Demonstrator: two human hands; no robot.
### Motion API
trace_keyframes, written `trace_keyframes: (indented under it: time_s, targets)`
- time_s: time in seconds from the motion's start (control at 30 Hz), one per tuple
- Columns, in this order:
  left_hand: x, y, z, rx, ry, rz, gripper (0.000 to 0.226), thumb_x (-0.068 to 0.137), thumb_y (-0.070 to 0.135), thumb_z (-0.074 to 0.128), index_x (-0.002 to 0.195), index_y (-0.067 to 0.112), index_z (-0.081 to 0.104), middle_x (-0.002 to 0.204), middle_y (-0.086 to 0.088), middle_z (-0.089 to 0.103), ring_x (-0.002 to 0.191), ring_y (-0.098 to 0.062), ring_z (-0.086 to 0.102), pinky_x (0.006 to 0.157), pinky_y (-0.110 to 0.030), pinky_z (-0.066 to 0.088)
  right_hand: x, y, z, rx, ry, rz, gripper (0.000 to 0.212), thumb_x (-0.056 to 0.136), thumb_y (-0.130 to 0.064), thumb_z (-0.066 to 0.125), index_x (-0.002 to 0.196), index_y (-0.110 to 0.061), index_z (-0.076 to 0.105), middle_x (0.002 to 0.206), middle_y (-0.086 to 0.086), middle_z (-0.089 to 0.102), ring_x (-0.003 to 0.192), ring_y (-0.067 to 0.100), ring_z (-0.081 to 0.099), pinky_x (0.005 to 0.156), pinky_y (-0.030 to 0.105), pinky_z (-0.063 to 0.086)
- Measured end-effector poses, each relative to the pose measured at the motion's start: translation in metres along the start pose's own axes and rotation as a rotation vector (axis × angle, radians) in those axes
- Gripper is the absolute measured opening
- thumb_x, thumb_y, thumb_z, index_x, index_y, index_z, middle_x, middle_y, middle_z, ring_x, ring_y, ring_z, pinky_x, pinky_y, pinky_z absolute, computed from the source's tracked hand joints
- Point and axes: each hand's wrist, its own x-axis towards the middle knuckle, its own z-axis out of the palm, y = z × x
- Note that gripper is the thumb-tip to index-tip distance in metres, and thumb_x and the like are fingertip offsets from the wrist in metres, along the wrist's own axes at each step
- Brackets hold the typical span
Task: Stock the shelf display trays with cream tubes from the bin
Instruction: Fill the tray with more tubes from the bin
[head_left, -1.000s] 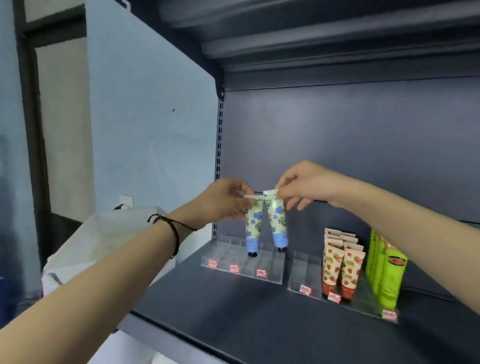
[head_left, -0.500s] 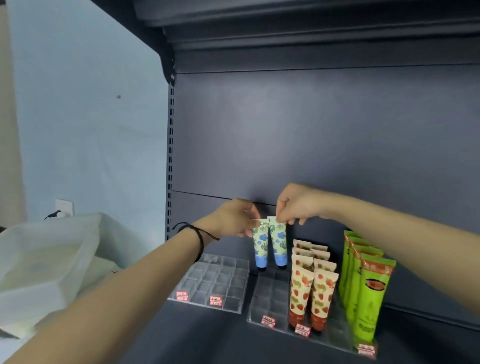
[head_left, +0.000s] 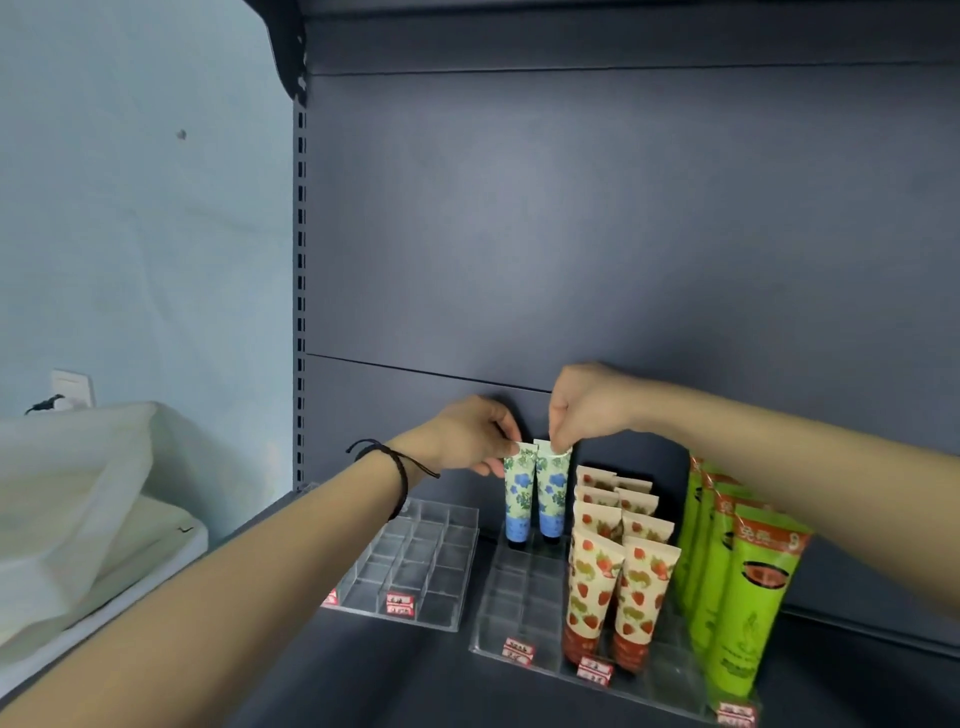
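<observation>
Dark shelf (head_left: 363, 675) was cut off at right and bottom. White bin (head_left: 78, 519) sat left of shelf edge, contents hidden by liner. Left tray (head_left: 415, 561) showed bare cells. Right tray (head_left: 519, 613) held green tubes (head_left: 748, 597) and strawberry tubes (head_left: 618, 582), with bare cells front-left. Left hand (head_left: 462, 436) grip pinched top of left blue tube (head_left: 518, 499). Right hand (head_left: 587, 410) grip pinched right blue tube (head_left: 551, 493). Both tubes stood upright, touching, caps down at right tray's back-left corner. Price labels were unreadable.
</observation>
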Motion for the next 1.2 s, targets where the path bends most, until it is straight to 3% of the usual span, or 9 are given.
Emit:
trace_keyframes:
  time_s: [0.2,0.37,0.5,0.67,0.8,0.93,1.07,1.13,1.2]
  targets:
    - [0.001,-0.004,0.001,0.010,0.018,0.002,0.017,0.092,0.007,0.056,0.078,0.018,0.054,0.076,-0.001,0.061,0.065,-0.008,0.062,0.058,-0.015,0.050,0.002,0.005,0.005,-0.036,-0.023,-0.001,0.019,0.075,-0.019,0.078,0.091,-0.008,0.076,0.096,0.010,0.075,0.095,0.026,0.069,0.076,0.031,0.052]
    - [0.000,-0.007,0.009,0.041,-0.031,-0.007,0.019,0.092,0.005,0.054,0.078,0.017,0.053,0.077,-0.001,0.059,0.066,-0.009,0.060,0.060,-0.016,0.050,0.003,0.004,0.010,-0.063,-0.043,-0.007,0.022,0.075,-0.020,0.079,0.093,-0.009,0.076,0.094,0.007,0.075,0.094,0.024,0.069,0.082,0.035,0.055]
    - [0.000,-0.008,0.013,0.046,-0.023,-0.004,0.016,0.091,0.007,0.057,0.079,0.018,0.054,0.077,0.000,0.060,0.067,-0.010,0.060,0.062,-0.019,0.050,0.003,0.006,0.012,-0.111,-0.063,-0.010,0.021,0.074,-0.024,0.080,0.091,-0.013,0.077,0.092,0.005,0.075,0.091,0.023,0.069,0.079,0.032,0.054]
    - [0.001,-0.005,0.014,0.091,0.002,-0.011,0.005,0.089,0.013,0.061,0.088,0.015,0.057,0.071,0.000,0.061,0.065,-0.008,0.060,0.062,-0.019,0.050,0.000,0.006,0.013,-0.161,-0.075,0.009,0.024,0.074,-0.025,0.079,0.093,-0.012,0.077,0.075,0.000,0.069,0.065,0.014,0.058,0.064,0.025,0.047]
    - [0.000,-0.004,0.016,0.109,0.020,-0.012,0.007,0.089,0.015,0.061,0.095,0.014,0.058,0.067,0.001,0.059,0.059,-0.006,0.058,0.056,-0.017,0.049,0.000,0.005,0.012,-0.148,-0.069,0.023,0.027,0.074,-0.027,0.079,0.096,-0.011,0.077,0.091,0.004,0.075,0.074,0.016,0.060,0.069,0.027,0.050]
    - [-0.008,-0.006,0.014,0.102,0.069,-0.002,0.014,0.088,0.021,0.063,0.099,0.015,0.057,0.078,-0.003,0.063,0.062,-0.011,0.059,0.056,-0.021,0.048,-0.003,0.005,0.005,-0.106,-0.040,0.008,0.026,0.078,-0.031,0.076,0.091,-0.009,0.076,0.086,0.004,0.074,0.077,0.018,0.063,0.068,0.027,0.050]
    - [-0.032,-0.008,-0.003,0.153,0.162,0.052,0.017,0.087,0.021,0.063,0.101,0.011,0.060,0.087,-0.006,0.063,0.067,-0.014,0.056,0.045,-0.007,0.038,-0.010,-0.004,0.000,-0.087,0.047,-0.018,0.027,0.081,-0.037,0.071,0.081,-0.010,0.071,0.076,0.007,0.071,0.055,0.015,0.057,0.060,0.024,0.046]
    - [-0.053,-0.009,-0.020,0.295,0.215,0.090,0.019,0.087,0.023,0.062,0.101,0.010,0.064,0.090,-0.004,0.065,0.070,-0.012,0.056,0.056,-0.008,0.044,-0.015,-0.017,0.000,-0.090,0.100,-0.052,0.031,0.085,-0.041,0.064,0.071,-0.014,0.066,0.075,0.009,0.071,0.051,0.015,0.056,0.063,0.027,0.049]
    - [-0.078,-0.011,-0.041,0.414,0.264,0.088,0.020,0.088,0.028,0.061,0.097,0.011,0.067,0.095,-0.005,0.069,0.082,-0.018,0.061,0.076,-0.022,0.050,-0.021,-0.036,0.002,-0.120,0.164,-0.097,0.040,0.089,-0.046,0.056,0.069,-0.013,0.064,0.068,0.005,0.067,0.057,0.018,0.058,0.066,0.030,0.049]
